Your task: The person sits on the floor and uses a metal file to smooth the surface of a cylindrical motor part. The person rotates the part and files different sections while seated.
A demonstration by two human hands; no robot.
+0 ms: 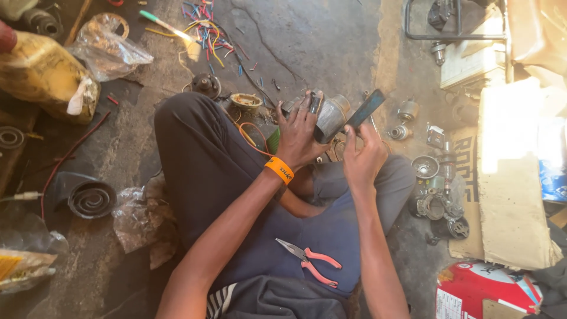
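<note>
- The person sits on the concrete floor (331, 41) with legs folded; both hands work above the lap, just ahead of the knees.
- The left hand (298, 133) wraps a grey metal cylindrical housing (331, 118), apparently a small motor body. Its fingers (307, 106) are spread over the top and clamped on the casing, with an orange wristband (279, 169) at the wrist.
- The right hand (363, 156) grips a flat dark tool (366, 108), seemingly a file or blade; its fingers are closed around the lower end, and the tip lies against the housing's right side.
- Handling judgement: the housing looks rigid and fairly heavy for its size, and its smooth curved wall is likely slippery where bare or greasy. The present full-wrap grip around the barrel appears the soundest hold; any protruding terminals or wires look like poor places to grip.
- The tool looks stiff and thin, best held low on the shank, clear of its working edge.
- Red-handled pliers (310, 263) lie loose on the lap, near the body and well apart from both hands.
- Cut coloured wire pieces (207, 32) are scattered on the floor beyond the knees; several dismantled metal parts (437, 195) sit to the right beside cardboard (508, 195).
</note>
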